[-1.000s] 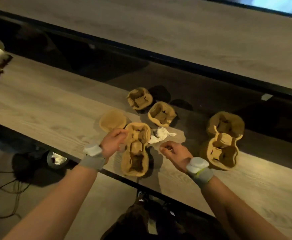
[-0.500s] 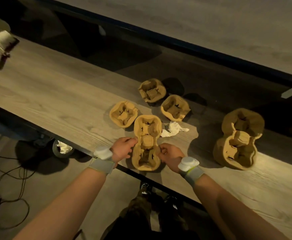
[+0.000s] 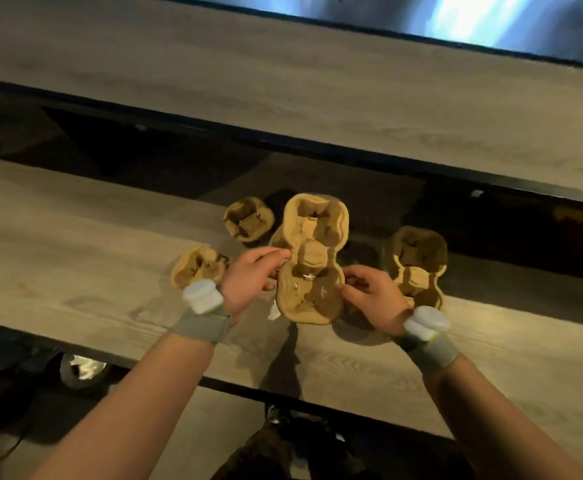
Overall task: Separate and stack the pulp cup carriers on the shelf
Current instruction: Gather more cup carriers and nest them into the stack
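The carrier (image 3: 312,261), a two-cup pulp unit, was held at frame centre over the lower shelf (image 3: 75,244), its long axis running away from the person. The left hand (image 3: 248,282) pinched the carrier's left edge at the narrow waist, fingers curled. The right hand (image 3: 374,296) pinched the right edge of the near cup. A second carrier (image 3: 416,268) lay on the shelf just right of the right hand. A left piece (image 3: 198,266), single-cup, lay beside the left wrist. A rear piece (image 3: 248,220) lay further back, near the held carrier's far cup. An upper shelf (image 3: 283,81) crossed the top of the frame.
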Action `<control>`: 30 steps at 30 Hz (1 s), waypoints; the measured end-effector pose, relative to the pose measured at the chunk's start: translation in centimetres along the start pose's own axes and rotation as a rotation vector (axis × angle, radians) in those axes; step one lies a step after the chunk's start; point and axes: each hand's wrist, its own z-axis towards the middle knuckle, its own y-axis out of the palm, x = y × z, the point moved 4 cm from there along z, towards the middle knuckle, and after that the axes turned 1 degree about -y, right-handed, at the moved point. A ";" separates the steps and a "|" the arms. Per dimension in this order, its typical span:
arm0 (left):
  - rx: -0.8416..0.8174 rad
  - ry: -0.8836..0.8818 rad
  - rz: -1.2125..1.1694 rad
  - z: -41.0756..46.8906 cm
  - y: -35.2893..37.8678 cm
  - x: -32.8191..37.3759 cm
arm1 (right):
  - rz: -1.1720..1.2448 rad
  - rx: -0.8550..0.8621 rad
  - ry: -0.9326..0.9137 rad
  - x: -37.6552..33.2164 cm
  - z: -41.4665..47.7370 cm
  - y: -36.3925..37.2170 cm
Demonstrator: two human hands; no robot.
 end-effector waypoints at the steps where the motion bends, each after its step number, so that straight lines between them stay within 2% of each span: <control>1: -0.051 0.014 0.017 0.6 2.3 1.1 | -0.013 0.051 0.018 0.7 -0.7 -2.1; 4: -0.184 0.049 0.083 1.7 7.8 2.6 | 0.043 0.159 0.094 3.0 -3.0 -6.4; 8: -0.300 0.055 0.120 2.5 14.1 2.3 | 0.298 0.288 0.235 6.5 -7.4 -9.4; 14: -0.351 0.067 0.154 3.3 19.3 0.0 | 0.290 0.435 0.351 10.7 -10.7 -11.2; 20: -0.352 0.043 0.251 4.4 21.0 -2.1 | 0.232 0.421 0.387 14.1 -9.3 -11.4; 25: -0.207 0.254 0.518 4.7 21.0 -2.6 | 0.160 0.407 0.358 15.4 -7.6 -11.2; 30: -0.204 0.302 0.787 4.9 20.9 -3.6 | 0.059 0.425 0.394 17.4 -6.6 -9.9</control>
